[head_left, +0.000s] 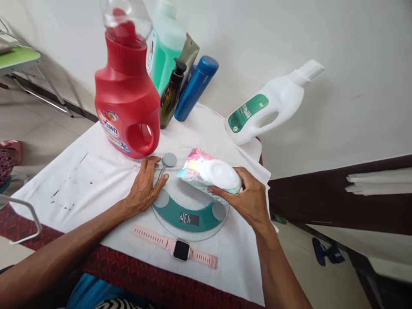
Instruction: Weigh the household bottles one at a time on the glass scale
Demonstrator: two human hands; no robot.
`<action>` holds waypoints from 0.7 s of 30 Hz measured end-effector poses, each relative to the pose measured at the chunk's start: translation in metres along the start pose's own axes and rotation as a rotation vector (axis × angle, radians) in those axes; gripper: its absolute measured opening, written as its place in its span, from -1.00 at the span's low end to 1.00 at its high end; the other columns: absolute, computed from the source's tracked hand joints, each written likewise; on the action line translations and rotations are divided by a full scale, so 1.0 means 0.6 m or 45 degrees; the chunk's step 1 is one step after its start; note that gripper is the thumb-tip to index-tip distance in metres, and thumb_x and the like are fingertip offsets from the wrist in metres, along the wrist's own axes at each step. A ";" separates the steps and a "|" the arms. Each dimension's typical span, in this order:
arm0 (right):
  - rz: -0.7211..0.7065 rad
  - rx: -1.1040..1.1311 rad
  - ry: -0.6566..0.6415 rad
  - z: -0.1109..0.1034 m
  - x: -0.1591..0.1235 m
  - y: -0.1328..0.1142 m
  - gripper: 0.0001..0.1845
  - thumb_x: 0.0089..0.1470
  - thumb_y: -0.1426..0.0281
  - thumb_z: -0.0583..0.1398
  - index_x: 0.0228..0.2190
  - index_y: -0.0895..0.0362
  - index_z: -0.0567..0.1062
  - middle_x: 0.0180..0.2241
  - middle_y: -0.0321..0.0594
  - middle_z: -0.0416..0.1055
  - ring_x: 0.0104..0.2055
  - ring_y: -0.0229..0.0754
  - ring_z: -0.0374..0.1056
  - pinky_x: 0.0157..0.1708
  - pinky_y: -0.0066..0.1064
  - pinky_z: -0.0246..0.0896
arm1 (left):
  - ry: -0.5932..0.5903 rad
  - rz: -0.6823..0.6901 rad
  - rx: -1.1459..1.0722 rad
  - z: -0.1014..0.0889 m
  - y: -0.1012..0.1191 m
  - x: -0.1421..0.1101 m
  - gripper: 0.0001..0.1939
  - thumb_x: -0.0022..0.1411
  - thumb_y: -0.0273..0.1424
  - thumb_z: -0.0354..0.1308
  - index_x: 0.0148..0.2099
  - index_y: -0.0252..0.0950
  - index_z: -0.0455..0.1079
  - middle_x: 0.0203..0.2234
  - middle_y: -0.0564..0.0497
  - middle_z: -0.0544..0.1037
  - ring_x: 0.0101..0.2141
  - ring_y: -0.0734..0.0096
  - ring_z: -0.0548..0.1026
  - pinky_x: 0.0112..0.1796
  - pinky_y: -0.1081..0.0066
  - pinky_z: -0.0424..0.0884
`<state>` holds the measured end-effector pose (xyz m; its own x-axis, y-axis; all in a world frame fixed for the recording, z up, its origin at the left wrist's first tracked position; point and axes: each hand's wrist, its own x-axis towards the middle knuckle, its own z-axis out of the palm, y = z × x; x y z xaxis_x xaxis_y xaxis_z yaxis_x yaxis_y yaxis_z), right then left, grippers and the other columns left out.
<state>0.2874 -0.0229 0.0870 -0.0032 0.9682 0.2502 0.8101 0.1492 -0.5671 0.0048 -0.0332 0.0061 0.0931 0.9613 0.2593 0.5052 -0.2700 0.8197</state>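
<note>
A round glass scale (185, 221) with a teal band, grey pads and a small dark display lies on the white cloth. My right hand (249, 197) grips the end of a pink and light-blue pack of wet wipes (196, 169) with a white lid, tilted over the scale; whether it touches the glass I cannot tell. Thumb and fingers apart, my left hand (146, 186) rests at the scale's left edge, holding nothing. A pink-strapped smartwatch (181, 249) lies flat just in front of the scale.
A large red detergent bottle (127, 98) stands behind my left hand. Farther back are a green liquid bottle (165, 51), a dark pump bottle (170, 96) and a blue bottle (197, 88). A white handled bottle (267, 107) stands back right by the wall.
</note>
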 end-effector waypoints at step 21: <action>0.563 0.672 0.587 0.084 -0.089 0.131 -0.38 0.18 -0.19 0.17 -0.42 0.13 0.53 -0.52 -0.29 0.37 -0.49 -0.27 0.24 -0.48 -0.39 0.08 | 0.010 0.058 0.122 -0.001 -0.003 0.004 -0.58 0.48 -0.16 0.04 0.25 -0.25 0.18 0.09 -0.19 0.39 0.00 0.14 0.50 0.05 -0.02 0.50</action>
<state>0.3217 -0.0531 -0.0103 0.5847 0.7974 0.1490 0.2979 -0.0401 -0.9538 0.0035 -0.0307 0.0055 0.1116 0.9476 0.2994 0.5805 -0.3067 0.7543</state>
